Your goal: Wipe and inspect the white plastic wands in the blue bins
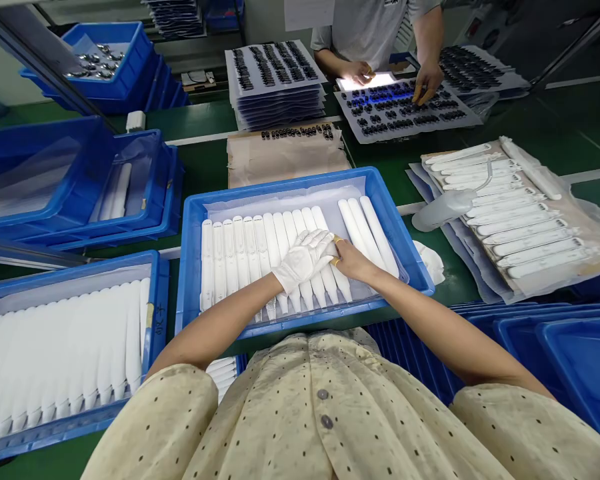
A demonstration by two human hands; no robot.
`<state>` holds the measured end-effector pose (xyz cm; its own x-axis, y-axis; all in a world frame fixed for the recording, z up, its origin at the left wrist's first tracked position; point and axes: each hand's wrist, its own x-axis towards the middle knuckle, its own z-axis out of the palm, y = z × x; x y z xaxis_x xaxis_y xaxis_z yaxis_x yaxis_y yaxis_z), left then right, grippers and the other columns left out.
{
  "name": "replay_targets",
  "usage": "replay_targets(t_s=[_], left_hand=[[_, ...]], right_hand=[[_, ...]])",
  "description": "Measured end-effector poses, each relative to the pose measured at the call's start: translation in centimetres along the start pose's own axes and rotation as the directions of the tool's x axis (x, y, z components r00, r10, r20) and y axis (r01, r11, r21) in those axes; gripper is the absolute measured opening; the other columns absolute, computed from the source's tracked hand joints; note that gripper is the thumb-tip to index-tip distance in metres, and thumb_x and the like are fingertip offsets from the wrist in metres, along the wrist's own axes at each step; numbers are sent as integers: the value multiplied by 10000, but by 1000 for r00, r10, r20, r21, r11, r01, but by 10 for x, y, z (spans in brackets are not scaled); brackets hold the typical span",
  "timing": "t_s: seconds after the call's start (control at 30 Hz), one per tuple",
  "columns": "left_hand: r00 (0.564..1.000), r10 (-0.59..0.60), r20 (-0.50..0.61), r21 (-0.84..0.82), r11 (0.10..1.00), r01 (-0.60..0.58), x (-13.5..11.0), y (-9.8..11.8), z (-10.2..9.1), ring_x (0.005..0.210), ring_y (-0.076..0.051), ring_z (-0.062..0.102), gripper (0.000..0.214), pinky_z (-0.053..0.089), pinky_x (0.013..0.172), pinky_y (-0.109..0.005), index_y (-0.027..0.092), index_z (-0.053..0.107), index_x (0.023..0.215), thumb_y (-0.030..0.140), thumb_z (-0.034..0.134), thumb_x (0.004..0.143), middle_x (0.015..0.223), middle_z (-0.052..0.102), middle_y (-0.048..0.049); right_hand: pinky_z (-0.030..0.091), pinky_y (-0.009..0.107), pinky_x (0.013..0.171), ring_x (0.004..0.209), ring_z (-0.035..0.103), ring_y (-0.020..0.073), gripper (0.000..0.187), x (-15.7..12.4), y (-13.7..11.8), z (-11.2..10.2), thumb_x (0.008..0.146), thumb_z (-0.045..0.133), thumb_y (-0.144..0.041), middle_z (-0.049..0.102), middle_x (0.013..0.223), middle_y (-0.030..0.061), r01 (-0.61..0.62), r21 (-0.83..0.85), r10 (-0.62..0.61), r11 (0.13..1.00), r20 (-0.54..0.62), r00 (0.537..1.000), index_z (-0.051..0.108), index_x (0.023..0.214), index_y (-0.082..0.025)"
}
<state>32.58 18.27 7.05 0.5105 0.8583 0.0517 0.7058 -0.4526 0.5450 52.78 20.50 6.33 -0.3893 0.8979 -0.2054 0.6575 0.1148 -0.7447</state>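
White plastic handles [253, 253] lie side by side in a blue plastic crate [290, 181] on a green workbench [205, 167], over a clear plastic liner [280, 203]. Both hands rest on the rows, fingers open, not gripping: the white-gloved left hand [304, 260] lies flat across them, and the bare right hand [353, 261], wearing yellow finger cots [335, 262], touches just beside it.

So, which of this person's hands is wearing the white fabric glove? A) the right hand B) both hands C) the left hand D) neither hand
C: the left hand is covered by the white fabric glove, while the right hand shows bare skin, with only small yellow bands on its fingers.
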Motion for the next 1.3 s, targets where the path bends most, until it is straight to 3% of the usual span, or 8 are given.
replay_targets(t_s=[0.27,0.5,0.67,0.8,0.9,1.03,1.13,1.3], left_hand=[[997,35,68,-47,998,-32,0,5,6,1590,-367,359,478,107,1346,-598,253,658,1432,420,599,988,1637,503,-133],[994,-107,-22,-433,897,87,25,19,4,1526,-302,463,415,225,1338,-516,239,676,1364,375,636,974,1497,637,-119],[863,-498,-80,-915,380,135,78,45,25,1572,-302,394,791,272,1319,-485,216,465,1542,213,812,831,1649,457,-163],[894,-445,43,-998,-60,18,102,60,34,1391,-334,596,570,409,1238,-499,164,653,1316,268,854,793,1379,693,-161],[935,-330,133,-973,-224,59,92,62,8,1194,-334,713,436,510,1141,-522,126,714,1166,269,864,782,1129,775,-151],[926,-370,80,-979,-202,4,63,51,-66,1101,-256,756,421,588,1069,-471,198,681,1248,114,782,849,1083,777,-72],[862,-506,14,-988,-142,-67,43,40,-120,1165,-237,747,356,609,1063,-436,216,660,1275,110,700,937,1100,760,-52],[739,-651,-173,-985,132,-114,12,29,-161,1256,-257,700,283,609,1057,-397,203,659,1258,273,699,986,1178,744,-85]], right_hand=[[435,447,1163,1295,576,329,350,90,9,-62,996,509,-257,641,1362,193,-45,-253,8,966,-142,990,737,1216,-109],[420,506,1141,1342,545,370,347,138,22,-56,1022,498,-337,654,1363,218,-79,-276,21,958,-209,978,751,1104,-113],[505,388,1013,1122,678,290,474,134,-4,-80,1082,366,-365,740,1170,157,-53,-211,12,976,-192,981,757,930,-144],[476,397,1108,1133,679,253,494,102,-39,-112,1074,426,-471,740,1128,112,237,45,-228,971,-148,962,769,875,-175],[489,394,1123,1220,666,230,343,73,-42,-129,1026,549,-483,722,1258,80,246,419,-213,874,-124,969,770,1114,-235],[562,452,1069,1247,682,258,516,42,-25,-112,867,776,-494,703,1354,90,-36,721,-161,692,203,966,673,1309,-248],[599,472,1039,1224,700,280,734,24,-30,-64,700,933,-351,697,1383,129,-165,736,-368,656,504,782,632,1352,-202],[661,333,820,1003,731,181,679,6,-77,5,721,931,-250,703,1334,125,-289,859,-497,423,487,718,620,1323,-215]])
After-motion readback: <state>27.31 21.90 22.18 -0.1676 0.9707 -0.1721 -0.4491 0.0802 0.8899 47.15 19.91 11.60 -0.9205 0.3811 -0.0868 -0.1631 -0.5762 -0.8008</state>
